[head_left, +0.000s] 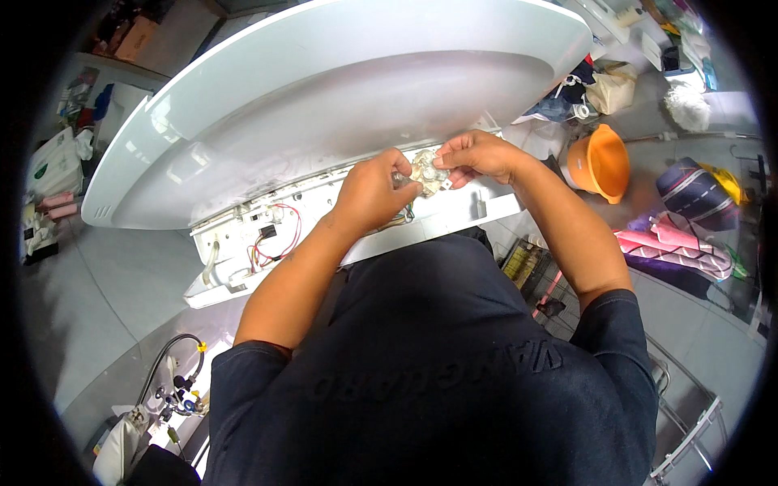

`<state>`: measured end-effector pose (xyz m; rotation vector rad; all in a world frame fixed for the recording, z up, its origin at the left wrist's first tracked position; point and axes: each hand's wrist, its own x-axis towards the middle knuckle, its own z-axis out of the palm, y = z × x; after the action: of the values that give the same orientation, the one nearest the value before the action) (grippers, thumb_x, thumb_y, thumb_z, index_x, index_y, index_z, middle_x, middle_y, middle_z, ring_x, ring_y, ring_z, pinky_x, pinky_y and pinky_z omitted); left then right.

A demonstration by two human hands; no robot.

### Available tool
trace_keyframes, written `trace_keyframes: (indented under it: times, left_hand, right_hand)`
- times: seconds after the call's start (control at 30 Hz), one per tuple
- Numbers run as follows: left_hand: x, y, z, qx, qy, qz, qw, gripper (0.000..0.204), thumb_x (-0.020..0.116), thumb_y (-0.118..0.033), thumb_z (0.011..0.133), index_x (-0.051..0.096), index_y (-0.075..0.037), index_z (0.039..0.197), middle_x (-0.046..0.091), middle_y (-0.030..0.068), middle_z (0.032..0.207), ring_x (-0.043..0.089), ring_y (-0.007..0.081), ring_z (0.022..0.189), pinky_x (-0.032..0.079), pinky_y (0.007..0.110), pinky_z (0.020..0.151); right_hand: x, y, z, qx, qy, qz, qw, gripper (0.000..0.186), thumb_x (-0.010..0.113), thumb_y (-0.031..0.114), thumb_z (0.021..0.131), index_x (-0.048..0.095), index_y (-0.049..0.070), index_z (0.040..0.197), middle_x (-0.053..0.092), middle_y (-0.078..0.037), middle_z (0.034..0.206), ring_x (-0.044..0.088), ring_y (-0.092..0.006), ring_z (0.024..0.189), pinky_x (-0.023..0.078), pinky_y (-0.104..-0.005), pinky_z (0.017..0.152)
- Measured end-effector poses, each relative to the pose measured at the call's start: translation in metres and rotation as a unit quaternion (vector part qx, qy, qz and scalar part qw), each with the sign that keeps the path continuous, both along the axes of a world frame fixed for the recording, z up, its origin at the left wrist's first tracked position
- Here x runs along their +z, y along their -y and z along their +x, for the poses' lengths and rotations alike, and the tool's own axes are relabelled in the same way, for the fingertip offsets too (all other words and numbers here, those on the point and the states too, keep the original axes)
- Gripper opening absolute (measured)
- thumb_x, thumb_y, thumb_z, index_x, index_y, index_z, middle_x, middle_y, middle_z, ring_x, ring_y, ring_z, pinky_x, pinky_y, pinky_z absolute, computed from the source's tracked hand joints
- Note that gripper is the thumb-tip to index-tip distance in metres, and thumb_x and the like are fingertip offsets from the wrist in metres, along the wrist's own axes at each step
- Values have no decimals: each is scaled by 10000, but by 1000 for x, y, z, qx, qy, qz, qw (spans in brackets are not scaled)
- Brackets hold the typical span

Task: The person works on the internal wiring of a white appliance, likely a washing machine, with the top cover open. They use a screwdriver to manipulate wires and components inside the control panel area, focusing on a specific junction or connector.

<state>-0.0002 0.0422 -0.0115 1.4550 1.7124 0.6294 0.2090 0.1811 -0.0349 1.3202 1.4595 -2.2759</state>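
Observation:
Both hands meet over an opened white appliance housing (328, 194). Between them is a small, yellowed, partly translucent plastic part (425, 172) of irregular shape; its exact kind I cannot make out. My left hand (374, 190) grips its left side with bent fingers and thumb. From the right, my right hand (485, 158) pinches it between thumb and fingers. Red and dark wires (279, 235) loop inside the housing's left part, and a pale hose (212, 261) lies near its left end. A large, glossy white curved panel (340, 81) rises just beyond the housing.
An orange bucket (600, 164) is on the right, with a dark umbrella-like bundle (698, 193) and pink cloth (673, 245) farther right. Black hoses and fittings (180, 389) lie at lower left. A wire rack (685, 441) stands at lower right.

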Motion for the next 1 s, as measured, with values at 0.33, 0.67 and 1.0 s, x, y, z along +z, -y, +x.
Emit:
trace_keyframes:
  times: [0.33,0.67,1.0]
  left_hand:
    - [14,-1,-4,12,4,60,998,255,740,-151,849,635,-62,1064,660,67,821,625,157,716,506,317,679]
    - [86,17,-29,32,44,237,970,231,621,-261,1017,641,-32,1032,697,80,896,650,167,857,500,324,765]
    - [93,46,-27,98,-11,270,958,184,794,-172,896,658,-56,938,704,57,752,664,183,602,506,283,567]
  right_hand:
    - [-2,1,1,1,-5,1,1000,318,782,239,916,690,28,1135,706,-23,924,693,-112,761,610,-266,714]
    - [-1,0,0,4,-2,3,1000,308,781,250,919,698,33,1121,700,-12,906,688,-102,762,606,-257,704]
    - [0,1,-2,1,5,13,1000,295,782,258,917,706,35,1094,692,-10,889,677,-98,728,603,-250,681]
